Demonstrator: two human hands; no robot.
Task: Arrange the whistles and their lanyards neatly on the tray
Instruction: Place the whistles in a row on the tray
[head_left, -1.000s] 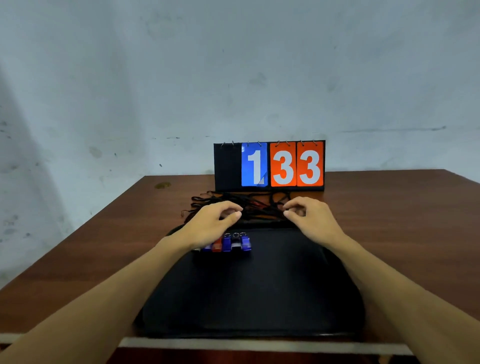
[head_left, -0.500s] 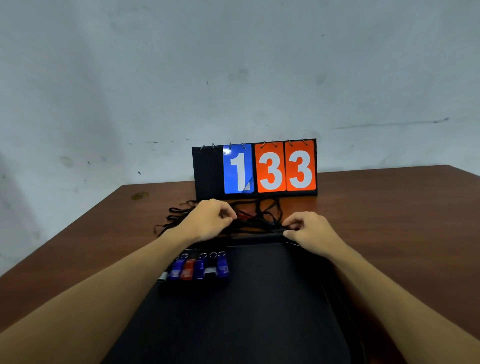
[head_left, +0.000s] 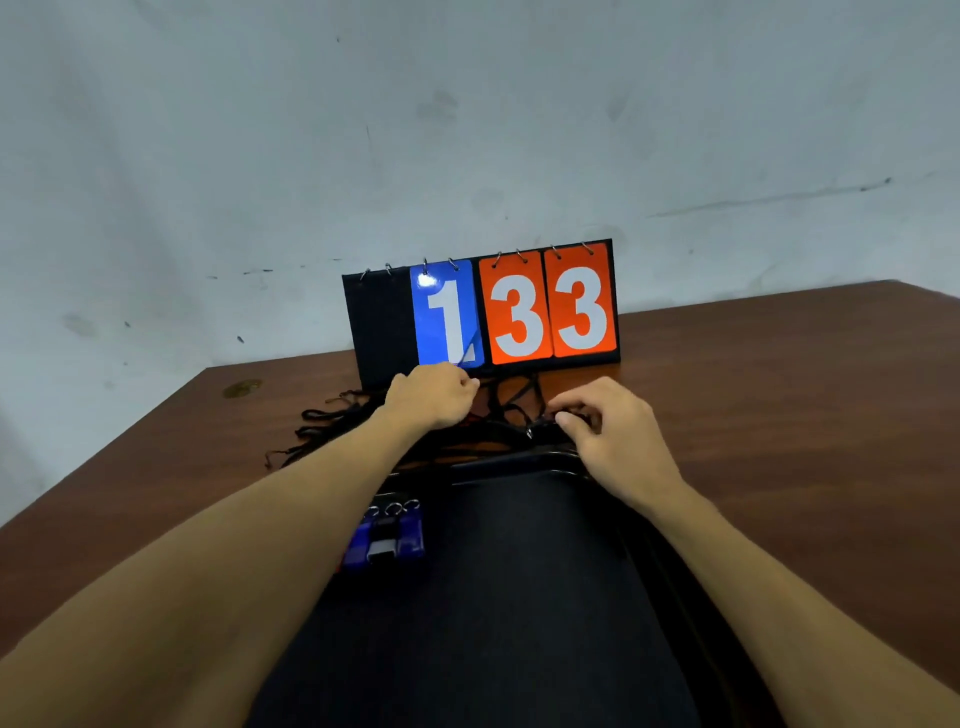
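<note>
I log a brown wooden table (head_left: 753, 415) against a pale wall (head_left: 467, 130), with a black tray (head_left: 519, 597) on the near middle of it. Item: a row of whistles (head_left: 387, 540), blue and black with metal rings at their far ends, lying side by side on the left part of the tray, partly hidden by my left forearm. Item: a tangle of black lanyards (head_left: 332, 428), spread over the table just beyond the far rim of the tray and trailing out to the left. Item: a flip scoreboard (head_left: 483, 312), standing upright at the far side, one blue card reading 1 and two orange cards reading 3 and 3. My left hand (head_left: 434, 397) is curled closed over the cords in front of the scoreboard; what its fingers grip I cannot tell. My right hand (head_left: 608, 431) sits to the right at the tray's far rim, thumb and fingertips pinching a strand of the cords.
</note>
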